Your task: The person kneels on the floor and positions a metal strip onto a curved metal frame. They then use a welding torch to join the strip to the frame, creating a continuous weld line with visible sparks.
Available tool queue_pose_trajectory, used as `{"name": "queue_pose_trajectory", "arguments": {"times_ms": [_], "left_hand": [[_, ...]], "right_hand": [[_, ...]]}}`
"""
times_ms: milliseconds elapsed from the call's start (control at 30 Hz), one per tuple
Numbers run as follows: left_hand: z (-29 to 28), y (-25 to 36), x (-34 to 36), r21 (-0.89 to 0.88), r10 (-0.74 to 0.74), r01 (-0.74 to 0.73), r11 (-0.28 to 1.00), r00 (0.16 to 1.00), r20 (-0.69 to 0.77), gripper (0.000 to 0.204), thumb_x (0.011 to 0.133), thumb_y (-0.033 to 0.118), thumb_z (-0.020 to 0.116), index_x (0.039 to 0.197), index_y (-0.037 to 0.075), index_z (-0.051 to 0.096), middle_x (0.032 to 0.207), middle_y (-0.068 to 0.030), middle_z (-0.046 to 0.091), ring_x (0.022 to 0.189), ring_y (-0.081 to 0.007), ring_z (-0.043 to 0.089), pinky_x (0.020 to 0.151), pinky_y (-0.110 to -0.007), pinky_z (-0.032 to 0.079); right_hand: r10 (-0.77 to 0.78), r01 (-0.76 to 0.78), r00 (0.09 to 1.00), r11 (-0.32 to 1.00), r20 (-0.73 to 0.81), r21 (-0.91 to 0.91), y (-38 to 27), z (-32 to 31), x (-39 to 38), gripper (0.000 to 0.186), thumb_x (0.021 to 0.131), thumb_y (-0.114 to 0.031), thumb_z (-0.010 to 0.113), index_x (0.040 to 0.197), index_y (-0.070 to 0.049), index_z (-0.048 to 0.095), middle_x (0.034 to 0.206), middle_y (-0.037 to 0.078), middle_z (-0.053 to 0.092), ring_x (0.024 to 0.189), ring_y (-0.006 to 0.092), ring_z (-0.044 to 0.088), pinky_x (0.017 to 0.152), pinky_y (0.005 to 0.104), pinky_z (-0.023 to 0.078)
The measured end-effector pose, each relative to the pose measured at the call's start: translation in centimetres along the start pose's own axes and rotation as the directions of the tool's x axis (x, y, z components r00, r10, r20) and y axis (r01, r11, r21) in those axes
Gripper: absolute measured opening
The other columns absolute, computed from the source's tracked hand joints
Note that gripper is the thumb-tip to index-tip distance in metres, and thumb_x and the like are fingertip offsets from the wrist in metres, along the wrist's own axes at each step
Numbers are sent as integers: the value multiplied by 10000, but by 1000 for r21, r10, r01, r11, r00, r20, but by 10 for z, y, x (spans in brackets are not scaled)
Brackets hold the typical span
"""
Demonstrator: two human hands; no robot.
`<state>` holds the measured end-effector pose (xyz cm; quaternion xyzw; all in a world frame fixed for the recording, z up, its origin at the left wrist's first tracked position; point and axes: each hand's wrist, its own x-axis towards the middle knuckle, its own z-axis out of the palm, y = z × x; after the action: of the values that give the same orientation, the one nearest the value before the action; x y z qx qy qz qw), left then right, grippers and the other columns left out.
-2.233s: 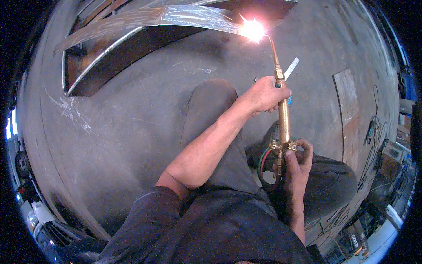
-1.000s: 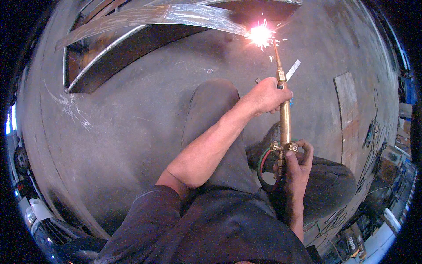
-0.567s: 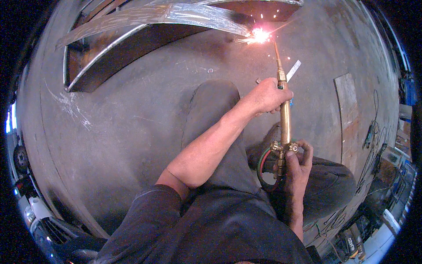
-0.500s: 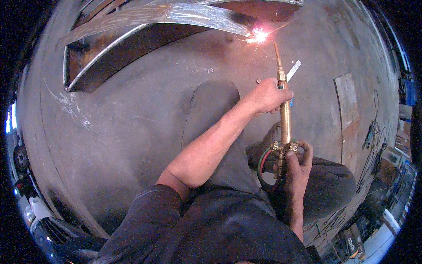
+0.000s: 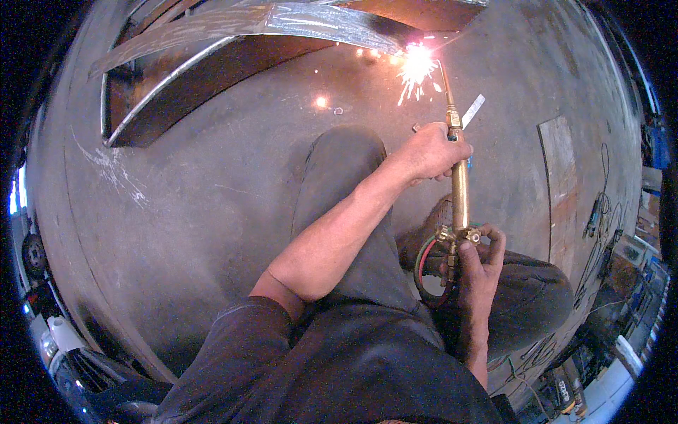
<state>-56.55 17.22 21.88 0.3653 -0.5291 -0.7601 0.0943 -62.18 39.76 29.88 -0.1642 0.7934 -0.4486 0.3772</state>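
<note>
A brass gas torch (image 5: 460,191) points away from me, its thin copper-coloured tip beside a white-hot, sparking spot (image 5: 419,60). That glare lies at the right end of a curved grey metal strip (image 5: 318,20) and hides the metal there. My left hand (image 5: 434,152) is closed around the upper part of the torch body. At the lower end, my right hand (image 5: 482,261) grips the torch by its brass valves (image 5: 472,237), thumb and finger at the right knob. A green and a red hose (image 5: 421,261) loop from its base.
Beneath the strip stands a curved brown metal frame (image 5: 212,78). A white flat piece (image 5: 473,111) lies right of the torch tip. Farther right are a long flat plate (image 5: 559,180) and dark cables (image 5: 600,205). My knee (image 5: 344,159) is close below the hot spot.
The sparks have grown brighter and now spray downward, with glowing bits scattered left on the floor. The torch has shifted very slightly; both hands keep their hold.
</note>
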Motion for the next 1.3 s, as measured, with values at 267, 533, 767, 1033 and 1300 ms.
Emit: {"name": "queue_pose_trajectory", "arguments": {"times_ms": [267,533,767,1033,1300], "left_hand": [[-2,-2,2,46,-8,8,999,1000,19,356,948,356,699,919,1,697,710,-65,660,576,-143,627,519,-326,510],[-1,-2,3,64,-32,32,997,999,1,334,954,333,704,904,3,704,695,-58,654,562,-145,619,511,-319,511],[0,0,0,12,-8,9,1000,999,-33,348,946,350,721,906,4,701,697,-52,655,566,-141,620,509,-322,513],[-1,-6,7,13,-21,20,1000,999,38,320,969,331,697,931,14,704,722,-47,655,570,-125,610,512,-309,506],[0,-7,7,51,-16,14,999,999,29,325,978,340,691,941,17,704,718,-46,649,570,-126,611,512,-307,509]], "right_hand": [[87,-87,996,996,4,31,-14,3,-3,344,1002,-123,660,1309,-116,505,954,99,683,671,156,662,546,291,538],[73,-73,997,997,16,13,-12,3,-1,291,1023,-159,623,1283,-153,493,862,80,666,596,144,649,465,265,490],[57,-57,998,998,16,-8,-9,3,-1,315,1020,-177,664,1278,-154,486,879,85,669,593,147,642,459,276,477],[96,-96,995,995,12,32,-15,2,-3,348,996,-82,675,1296,-85,499,994,106,686,723,163,672,590,307,572],[77,-77,997,997,-14,14,-9,-1,-1,353,979,-61,682,1290,-85,516,1019,71,652,812,160,666,641,296,565]]}}
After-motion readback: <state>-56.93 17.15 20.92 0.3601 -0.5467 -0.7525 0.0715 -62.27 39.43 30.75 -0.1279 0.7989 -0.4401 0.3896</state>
